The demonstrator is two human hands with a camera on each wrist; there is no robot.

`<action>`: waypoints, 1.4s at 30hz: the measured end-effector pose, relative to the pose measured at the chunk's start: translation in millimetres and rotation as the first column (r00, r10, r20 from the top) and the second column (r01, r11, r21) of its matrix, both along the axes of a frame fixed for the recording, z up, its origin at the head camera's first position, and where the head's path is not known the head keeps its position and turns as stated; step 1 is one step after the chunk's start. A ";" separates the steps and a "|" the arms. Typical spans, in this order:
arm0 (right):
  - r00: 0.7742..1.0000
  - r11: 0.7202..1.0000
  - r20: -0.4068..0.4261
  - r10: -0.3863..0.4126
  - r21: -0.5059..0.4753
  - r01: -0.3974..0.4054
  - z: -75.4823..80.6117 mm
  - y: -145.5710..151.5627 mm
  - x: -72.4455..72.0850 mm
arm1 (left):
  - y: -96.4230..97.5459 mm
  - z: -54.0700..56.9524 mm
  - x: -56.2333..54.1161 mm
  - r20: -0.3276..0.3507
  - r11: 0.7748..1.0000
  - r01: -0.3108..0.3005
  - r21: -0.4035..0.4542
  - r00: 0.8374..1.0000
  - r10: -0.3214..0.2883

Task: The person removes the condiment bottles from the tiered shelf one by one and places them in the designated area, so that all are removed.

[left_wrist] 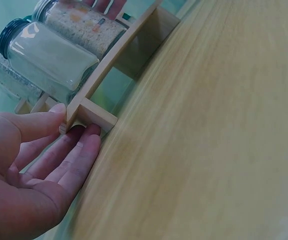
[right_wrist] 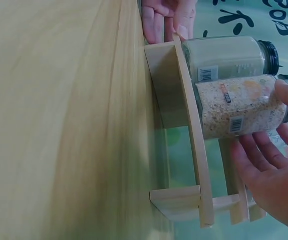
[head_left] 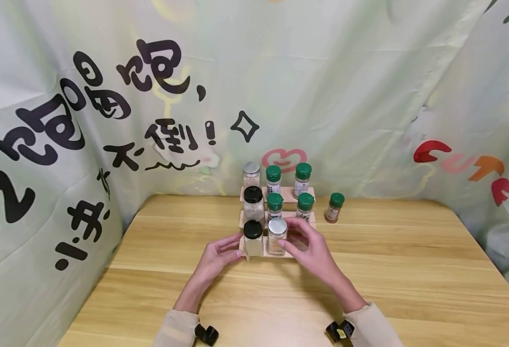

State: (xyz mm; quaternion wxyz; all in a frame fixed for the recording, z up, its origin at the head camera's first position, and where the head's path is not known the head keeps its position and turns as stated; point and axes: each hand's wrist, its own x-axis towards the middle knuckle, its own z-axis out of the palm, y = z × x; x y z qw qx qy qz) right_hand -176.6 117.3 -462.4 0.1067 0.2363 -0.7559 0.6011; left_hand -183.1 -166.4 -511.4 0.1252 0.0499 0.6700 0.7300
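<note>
Left hand (head_left: 216,255) pinches near left end of wooden rack (right_wrist: 200,165) | right hand (head_left: 315,250) holds silver-lidded jar (head_left: 276,245), rack's near side | head view only: lone green-capped shaker (head_left: 332,213), right | right wrist only: jar's barcode (right_wrist: 236,123)

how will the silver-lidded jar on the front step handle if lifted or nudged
The jar looks smooth and clear-walled, so probably stiff and perhaps slippery. Packed with coarse grains, it's likely fairly heavy. Standing tall on a narrow step, it could tip if pushed near its lid.
</note>
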 end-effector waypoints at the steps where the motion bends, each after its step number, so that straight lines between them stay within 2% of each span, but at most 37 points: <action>1: 1.000 1.000 0.010 0.002 0.000 -0.002 -0.3 -0.2 -0.5 | 0.1 0.0 -0.1 0.000 1.000 0.001 -0.001 1.000 -0.001; 22: 0.998 1.000 0.061 0.004 -0.003 -0.004 -2.5 -1.5 -2.8 | 0.7 -1.3 -0.4 -0.011 1.000 0.001 -0.003 1.000 -0.001; 34: 0.999 1.000 0.031 -0.022 0.008 0.021 -2.6 -2.1 -1.8 | 0.1 -1.3 0.0 -0.010 1.000 -0.002 0.000 1.000 0.002; 42: 0.999 1.000 0.042 -0.027 0.014 0.027 -0.3 -1.1 1.0 | 0.4 -2.1 -0.4 -0.007 1.000 0.000 0.010 1.000 0.000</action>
